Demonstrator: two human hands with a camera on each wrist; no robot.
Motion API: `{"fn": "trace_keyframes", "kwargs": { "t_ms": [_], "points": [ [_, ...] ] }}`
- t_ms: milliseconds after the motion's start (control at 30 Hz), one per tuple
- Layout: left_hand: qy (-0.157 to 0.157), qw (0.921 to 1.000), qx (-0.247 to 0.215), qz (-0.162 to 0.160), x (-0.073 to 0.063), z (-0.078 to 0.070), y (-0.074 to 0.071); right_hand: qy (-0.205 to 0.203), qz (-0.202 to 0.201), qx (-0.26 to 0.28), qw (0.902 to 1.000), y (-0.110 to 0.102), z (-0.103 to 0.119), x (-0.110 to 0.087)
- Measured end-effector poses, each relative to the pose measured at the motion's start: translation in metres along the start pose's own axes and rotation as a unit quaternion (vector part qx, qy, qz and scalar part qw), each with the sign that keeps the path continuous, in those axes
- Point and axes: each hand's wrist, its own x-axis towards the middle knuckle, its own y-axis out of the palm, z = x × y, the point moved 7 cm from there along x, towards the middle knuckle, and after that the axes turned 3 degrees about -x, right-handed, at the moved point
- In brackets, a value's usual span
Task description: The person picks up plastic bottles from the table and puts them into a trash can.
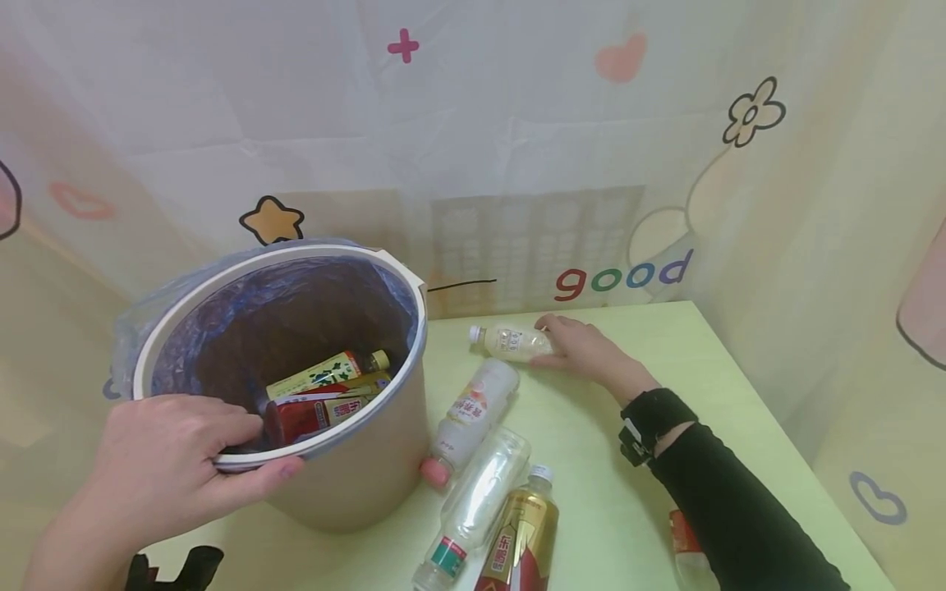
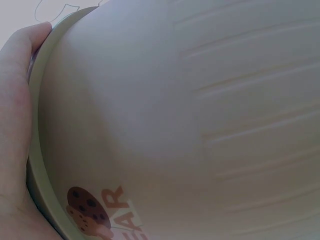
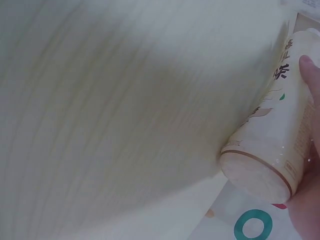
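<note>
My left hand (image 1: 166, 460) grips the near rim of a beige trash bin (image 1: 369, 460), thumb outside and fingers over the edge. A blue plastic liner (image 1: 222, 312) is folded over the rim. Inside lie several drink bottles, among them a yellow-labelled one (image 1: 318, 373) and a red one (image 1: 303, 417). At the back of the table my right hand (image 1: 587, 349) holds a small pale drink bottle (image 1: 506, 341) lying on its side, white cap to the left. The right wrist view shows the thumb along this bottle's cream label (image 3: 285, 110), its base facing the camera.
Right of the bin lie a white bottle with a pink cap (image 1: 476, 406), a clear bottle (image 1: 488, 476) and a gold-and-red bottle (image 1: 523, 533). A red-labelled bottle (image 1: 686, 538) is partly hidden by the right sleeve. A printed curtain (image 1: 510, 123) hangs behind the pale yellow table (image 1: 606, 468).
</note>
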Motion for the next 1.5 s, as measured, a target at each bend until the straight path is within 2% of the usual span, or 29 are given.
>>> {"fn": "trace_keyframes", "kwargs": {
  "t_ms": [367, 467, 700, 933, 1167, 1333, 1500],
  "points": [
    [0.001, 1.0, 0.0, 0.002, -0.001, 0.0, 0.0, -0.026, -0.026, -0.01, 0.9993, -0.02, 0.009, -0.004],
    [0.002, 1.0, -0.001, -0.001, -0.001, 0.0, 0.0, -0.033, -0.039, -0.015, 0.9986, -0.032, 0.013, -0.005],
    [0.0, 1.0, -0.005, -0.003, -0.001, 0.001, 0.0, -0.02, -0.061, -0.014, 0.9978, -0.068, 0.032, -0.007],
    [-0.001, 1.0, -0.005, 0.002, -0.001, 0.002, 0.001, -0.045, -0.114, -0.009, 0.9924, -0.11, 0.069, -0.009],
    [-0.002, 1.0, -0.003, 0.004, -0.001, 0.002, 0.002, -0.068, -0.151, 0.016, 0.986, -0.146, 0.119, -0.009],
    [-0.004, 1.0, 0.0, 0.004, -0.002, 0.003, 0.002, -0.085, -0.164, 0.007, 0.9827, -0.167, 0.161, -0.005],
    [-0.005, 1.0, 0.001, 0.002, -0.002, 0.003, 0.002, -0.106, -0.165, -0.015, 0.9805, -0.178, 0.198, 0.0]
  ]
}}
